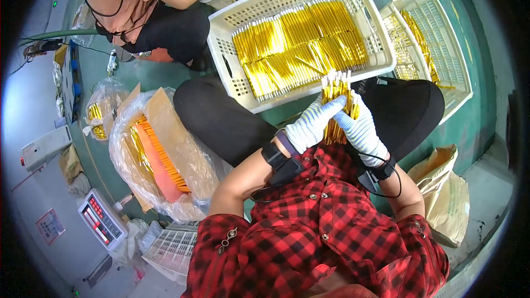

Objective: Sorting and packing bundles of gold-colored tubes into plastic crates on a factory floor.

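Observation:
Between my hands a bundle of thin, shiny gold sticks with white tips (333,124) stands roughly upright, above my lap. My left hand (310,126), in a blue-and-white striped glove, wraps the bundle from the left. From the right my right hand (362,131), gloved the same way, grips it too. Just beyond them sits a cream plastic crate (229,83) with gold sticks (301,44) laid side by side in two rows. One stick lies slanted across the near row. I cannot make out what kind of stick they are.
Another cream crate (450,38) with gold sticks stands at the right. A plastic-lined box (182,132) holds orange and gold sticks at the left. Behind it are a scale (102,219) and, at far left, a co-worker (138,5). A paper bag (444,204) stands at right.

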{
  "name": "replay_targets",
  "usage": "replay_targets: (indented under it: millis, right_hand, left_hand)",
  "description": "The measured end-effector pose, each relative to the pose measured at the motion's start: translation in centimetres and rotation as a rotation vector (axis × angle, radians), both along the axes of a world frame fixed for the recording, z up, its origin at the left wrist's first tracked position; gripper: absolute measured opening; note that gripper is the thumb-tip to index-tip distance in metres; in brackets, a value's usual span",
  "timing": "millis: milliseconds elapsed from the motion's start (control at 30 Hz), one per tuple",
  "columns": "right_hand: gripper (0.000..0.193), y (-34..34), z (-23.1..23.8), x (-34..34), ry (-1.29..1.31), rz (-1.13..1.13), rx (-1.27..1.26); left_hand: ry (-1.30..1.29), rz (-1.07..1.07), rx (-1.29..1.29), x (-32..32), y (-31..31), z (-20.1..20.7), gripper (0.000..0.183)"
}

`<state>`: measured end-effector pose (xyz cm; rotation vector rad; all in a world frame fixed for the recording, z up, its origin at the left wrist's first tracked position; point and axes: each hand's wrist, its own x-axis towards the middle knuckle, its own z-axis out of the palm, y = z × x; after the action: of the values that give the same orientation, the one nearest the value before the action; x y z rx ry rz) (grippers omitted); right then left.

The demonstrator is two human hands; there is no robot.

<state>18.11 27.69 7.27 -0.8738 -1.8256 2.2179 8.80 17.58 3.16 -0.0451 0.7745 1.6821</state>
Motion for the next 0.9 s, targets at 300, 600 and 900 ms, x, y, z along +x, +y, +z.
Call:
replay_targets:
  millis: [300,600,900]
  right_hand:
    - [0.040,-3.7,0.0,0.0,0.064,0.206,-0.475]
    - [0.040,-0.4,-2.5,-1.8,-0.027,0.358,-0.816]
    - [0.018,2.3,-7.3,-1.8,-0.049,0.324,-0.491]
  left_hand:
    - [0.094,0.036,-0.178,-0.5,-7.5,3.3,0.032]
    - [0.569,-0.129,-0.245,-2.3,-10.4,-1.3,0.028]
    - [0.176,-0.091,-0.204,-4.5,-9.7,-1.3,0.041]
